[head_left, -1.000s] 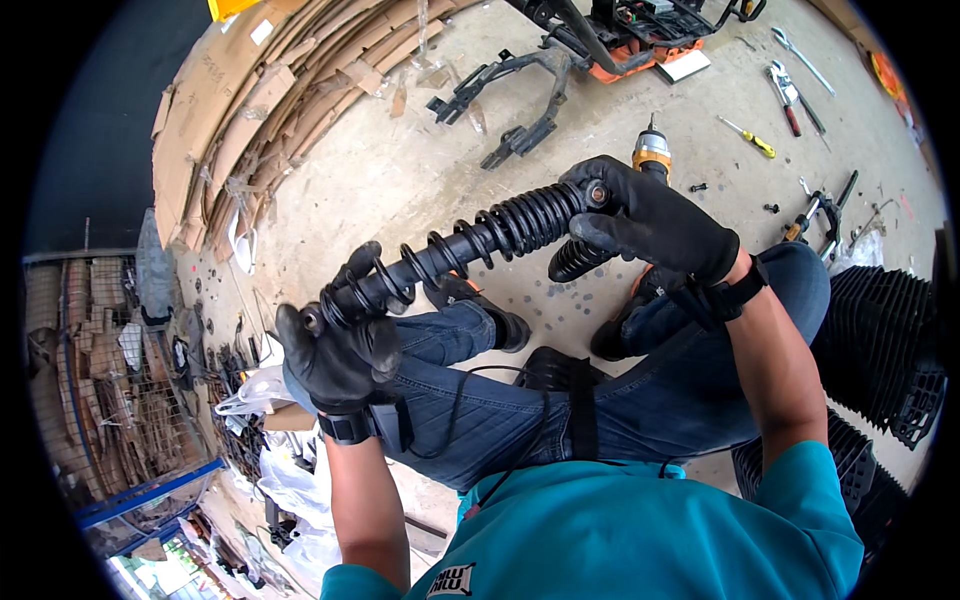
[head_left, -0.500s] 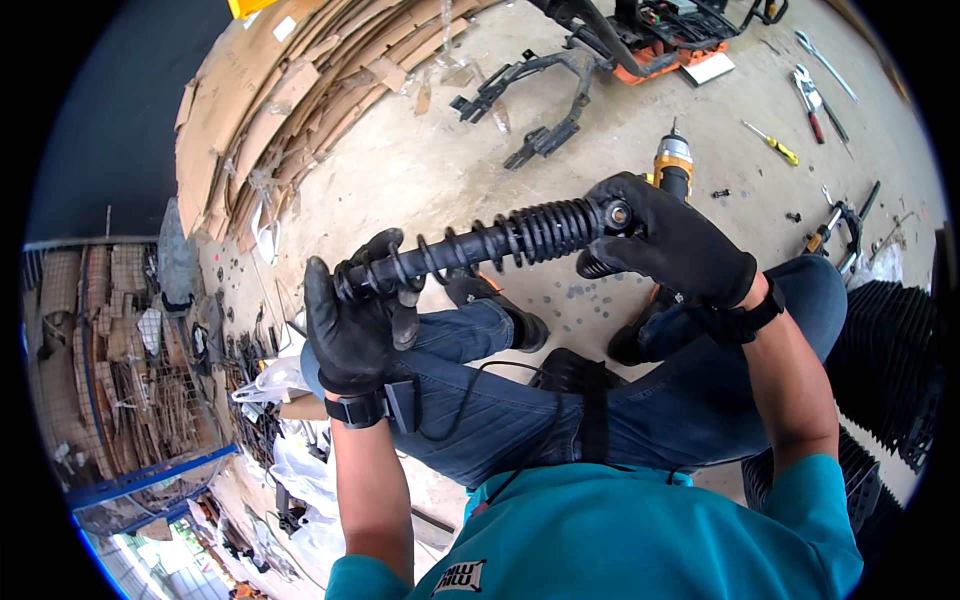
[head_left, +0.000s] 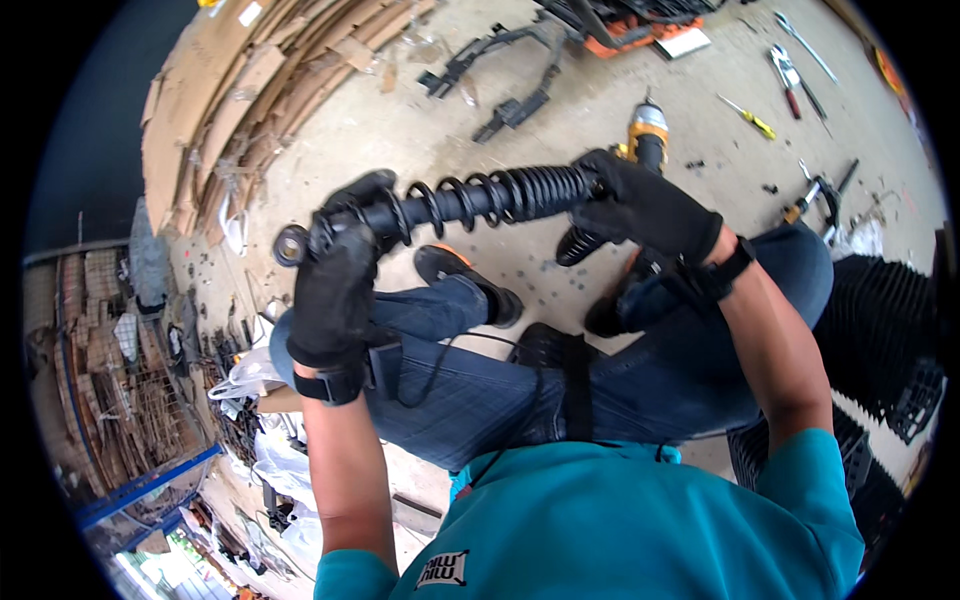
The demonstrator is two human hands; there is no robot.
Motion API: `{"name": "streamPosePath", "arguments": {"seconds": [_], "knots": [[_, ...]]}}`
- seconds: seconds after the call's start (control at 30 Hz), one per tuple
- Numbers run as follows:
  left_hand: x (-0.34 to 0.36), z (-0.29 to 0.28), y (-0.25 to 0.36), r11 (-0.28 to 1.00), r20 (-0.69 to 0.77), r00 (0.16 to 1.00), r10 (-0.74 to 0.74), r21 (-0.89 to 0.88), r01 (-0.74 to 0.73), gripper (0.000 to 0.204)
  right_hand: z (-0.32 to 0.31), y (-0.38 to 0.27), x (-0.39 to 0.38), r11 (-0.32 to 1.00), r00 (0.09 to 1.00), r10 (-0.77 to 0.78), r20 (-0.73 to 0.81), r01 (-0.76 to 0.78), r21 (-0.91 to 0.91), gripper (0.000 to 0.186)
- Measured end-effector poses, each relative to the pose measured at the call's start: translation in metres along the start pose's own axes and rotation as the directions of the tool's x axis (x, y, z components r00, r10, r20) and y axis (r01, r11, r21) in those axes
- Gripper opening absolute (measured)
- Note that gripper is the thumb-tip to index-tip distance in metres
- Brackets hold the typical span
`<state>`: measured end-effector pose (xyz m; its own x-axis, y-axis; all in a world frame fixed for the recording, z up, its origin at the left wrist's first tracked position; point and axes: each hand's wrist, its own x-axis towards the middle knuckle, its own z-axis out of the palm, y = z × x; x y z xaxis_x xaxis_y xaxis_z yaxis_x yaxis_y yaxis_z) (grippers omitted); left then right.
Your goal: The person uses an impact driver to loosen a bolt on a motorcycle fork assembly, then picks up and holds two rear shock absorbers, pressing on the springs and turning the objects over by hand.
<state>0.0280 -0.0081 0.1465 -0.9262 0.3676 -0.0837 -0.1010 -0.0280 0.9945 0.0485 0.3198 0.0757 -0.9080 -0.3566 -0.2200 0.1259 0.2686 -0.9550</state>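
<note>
A black coil-spring shock absorber (head_left: 465,200) is held up almost level in front of me, its right end slightly higher. My left hand (head_left: 338,275), in a black glove, is wrapped round its left end, where a metal mounting eye (head_left: 291,245) sticks out past the fingers. My right hand (head_left: 650,205), gloved too, grips the other end and hides the fitting there. Toward the right the coils sit closer together. Below the right hand shows a second dark ribbed piece (head_left: 578,245), partly hidden. Just beyond that hand a yellow and black power drill (head_left: 649,135) stands on the floor.
Flattened cardboard (head_left: 215,110) is stacked at the far left. A black metal frame (head_left: 515,110) lies ahead, near an orange machine (head_left: 625,35). At the right are a yellow screwdriver (head_left: 750,117), pliers (head_left: 786,75) and black ribbed parts (head_left: 870,330). Plastic bags (head_left: 290,465) lie at my left.
My left hand has turned over and closed round the shock absorber's left end, where the mounting eye now shows. The right-end eye has gone out of sight. The whole view has shifted slightly.
</note>
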Motion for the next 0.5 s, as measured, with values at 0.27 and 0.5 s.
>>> {"name": "streamPosePath", "arguments": {"seconds": [0.27, 0.5], "knots": [[0.023, 0.014, -0.026, 0.898, 0.057, 0.995, 0.086, -0.437, -0.053, 0.054, -0.009, 0.03, 0.0, 0.978, 0.977, -0.206, 0.056, 0.208, -0.032, 0.022], [0.03, 0.032, -0.025, 0.909, -0.053, 0.996, 0.073, -0.407, -0.088, 0.043, -0.006, 0.018, 0.001, 0.985, 0.99, -0.085, 0.117, 0.066, 0.161, 0.03]]}}
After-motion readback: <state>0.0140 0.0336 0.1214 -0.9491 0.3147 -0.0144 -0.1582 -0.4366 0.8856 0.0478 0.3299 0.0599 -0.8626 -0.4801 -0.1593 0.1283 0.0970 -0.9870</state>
